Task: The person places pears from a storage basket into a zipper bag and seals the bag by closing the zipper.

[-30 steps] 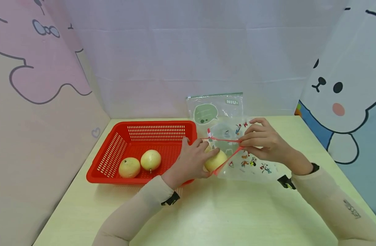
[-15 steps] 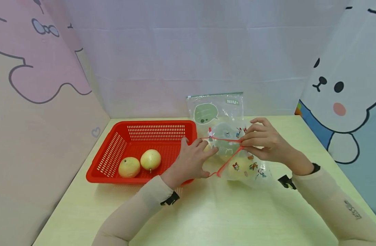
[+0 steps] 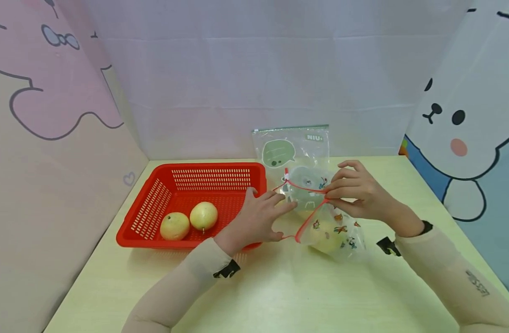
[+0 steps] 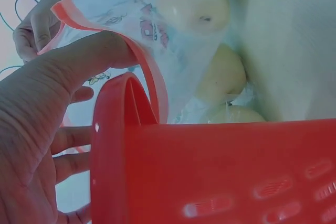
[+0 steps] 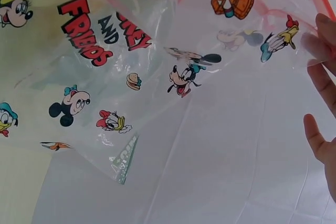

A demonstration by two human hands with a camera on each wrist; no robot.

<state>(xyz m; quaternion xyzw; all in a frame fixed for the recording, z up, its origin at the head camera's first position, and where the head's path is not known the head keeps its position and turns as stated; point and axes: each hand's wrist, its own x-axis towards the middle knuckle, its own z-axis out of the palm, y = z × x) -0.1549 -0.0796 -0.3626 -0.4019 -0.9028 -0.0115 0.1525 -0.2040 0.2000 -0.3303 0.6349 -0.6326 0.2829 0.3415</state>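
A clear zip bag point(image 3: 348, 233) with red edging and cartoon prints stands with its mouth held apart towards the left. My right hand point(image 3: 358, 192) pinches the red edge at the far side of the mouth. Fingers spread, my left hand point(image 3: 258, 215) is at the near side, its thumb inside the red edge point(image 4: 155, 87) in the left wrist view. A yellow pear point(image 3: 325, 238) shows through the bag's lower part; the left wrist view shows a pear point(image 4: 194, 3) behind the film. Two more pears, one left point(image 3: 174, 226) and one right point(image 3: 203, 216), lie in the red basket point(image 3: 233, 196).
A second clear zip bag point(image 3: 279, 152) with a green top edge and NIU print leans at the back wall behind the first. The basket's right end is directly under my left hand. Pale table surface point(image 3: 279, 286) extends in front, and printed cloth hangs around three sides.
The pear by my left hand at the bag's mouth has gone into the bag and settled lower right. My left fingers have let go of it; the right hand has kept its pinch.
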